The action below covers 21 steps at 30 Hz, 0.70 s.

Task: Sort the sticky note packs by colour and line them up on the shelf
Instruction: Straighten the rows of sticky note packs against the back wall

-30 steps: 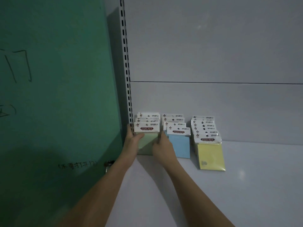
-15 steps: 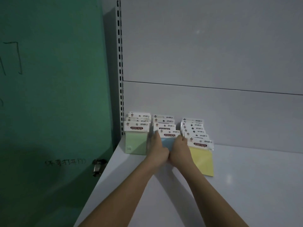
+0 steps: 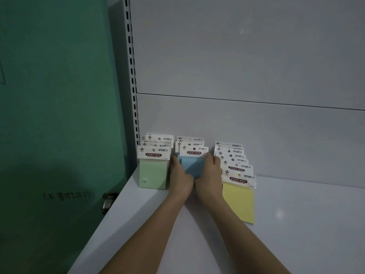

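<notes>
Two bare forearms reach from the near edge up across the white shelf (image 3: 296,224), converging toward the middle row of packs. The left hand (image 3: 180,177) lies with its palm turned inward against the left side of the blue sticky note packs (image 3: 192,165), fingers extended along that edge. The right hand (image 3: 210,177) mirrors it on the right side, fingers curled over the top right corner of the front blue pack, just under its white header card. The heels of the two hands nearly meet at the near side, so the blue row is squeezed between them.

Just left of the left hand stand the green sticky note packs (image 3: 153,173), upright in a row at the shelf's left end, beside the slotted upright (image 3: 131,76). Right of the right hand, the yellow sticky note packs (image 3: 240,202) lean back in a fanned row, the front one lying nearly flat. All three rows run back toward the grey back panel (image 3: 246,56). A green door (image 3: 55,95) with a metal knob (image 3: 107,200) fills the far left.
</notes>
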Available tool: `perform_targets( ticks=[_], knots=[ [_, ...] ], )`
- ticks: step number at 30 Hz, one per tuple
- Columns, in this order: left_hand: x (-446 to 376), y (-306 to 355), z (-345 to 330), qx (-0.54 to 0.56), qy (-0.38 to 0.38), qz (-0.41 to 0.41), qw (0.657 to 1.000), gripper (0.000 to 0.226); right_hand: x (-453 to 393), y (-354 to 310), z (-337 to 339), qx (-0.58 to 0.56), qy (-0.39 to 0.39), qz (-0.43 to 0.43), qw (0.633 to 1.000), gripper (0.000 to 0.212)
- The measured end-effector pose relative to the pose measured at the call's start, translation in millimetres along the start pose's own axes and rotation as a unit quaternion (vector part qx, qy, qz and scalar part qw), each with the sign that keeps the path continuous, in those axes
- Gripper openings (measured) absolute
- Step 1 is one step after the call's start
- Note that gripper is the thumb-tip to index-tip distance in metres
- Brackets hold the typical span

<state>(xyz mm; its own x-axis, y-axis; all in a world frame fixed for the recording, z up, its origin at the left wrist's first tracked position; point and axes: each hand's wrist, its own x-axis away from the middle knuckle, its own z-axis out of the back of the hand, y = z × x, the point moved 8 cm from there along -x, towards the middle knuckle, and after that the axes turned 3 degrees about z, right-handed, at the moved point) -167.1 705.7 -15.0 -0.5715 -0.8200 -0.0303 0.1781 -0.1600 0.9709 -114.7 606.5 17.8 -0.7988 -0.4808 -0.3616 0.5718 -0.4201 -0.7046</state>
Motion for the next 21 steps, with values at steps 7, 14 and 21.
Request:
perform_targets(
  ticks=[7,14,21],
  knots=[
    [-7,-7,-2,0.012,0.002,0.015,1.0,0.074,5,17,-21,-0.051,-0.039,-0.051,0.997,0.05],
    [-8,-10,-7,0.043,-0.035,-0.006,0.998,0.07,3,19,-25,-0.15,-0.05,-0.03,0.987,0.058],
    [-11,-7,-5,-0.006,-0.021,-0.025,0.999,0.066,6,13,-20,-0.168,-0.009,-0.003,0.986,0.058]
  ],
)
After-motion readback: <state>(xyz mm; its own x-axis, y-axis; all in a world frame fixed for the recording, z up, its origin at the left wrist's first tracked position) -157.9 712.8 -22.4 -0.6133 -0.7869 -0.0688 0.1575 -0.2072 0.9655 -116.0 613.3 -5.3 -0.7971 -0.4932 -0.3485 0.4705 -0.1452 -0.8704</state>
